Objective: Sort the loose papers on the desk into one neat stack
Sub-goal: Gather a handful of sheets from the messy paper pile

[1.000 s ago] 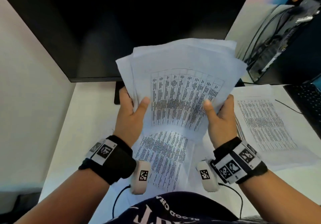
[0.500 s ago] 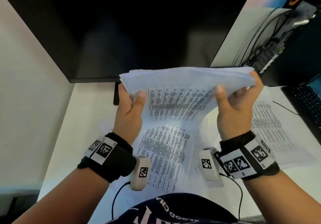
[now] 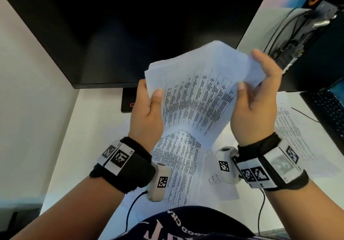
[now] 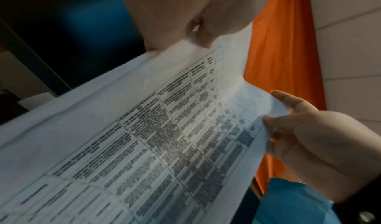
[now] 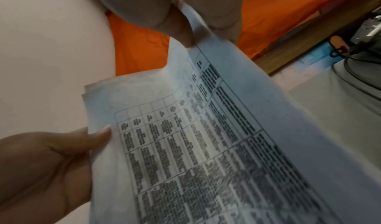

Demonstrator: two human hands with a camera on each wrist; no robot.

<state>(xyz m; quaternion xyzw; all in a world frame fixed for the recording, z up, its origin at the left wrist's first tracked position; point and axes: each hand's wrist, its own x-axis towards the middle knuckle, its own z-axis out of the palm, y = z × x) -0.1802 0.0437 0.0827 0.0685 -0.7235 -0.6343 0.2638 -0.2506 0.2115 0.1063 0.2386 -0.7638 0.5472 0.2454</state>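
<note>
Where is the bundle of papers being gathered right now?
In the head view the paper bundle is held up centre-frame before the monitor, between the left hand and right hand, above loose sheets on the desk.

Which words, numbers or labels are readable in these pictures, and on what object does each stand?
"OOD CH": partial pale lettering, seen upside down, on the dark shirt; the rest is cut off.
Held papers: printed tables, too blurred to read.
Papers on the desk: print too small to read.
Wrist bands: square code patterns only, no words.
</note>
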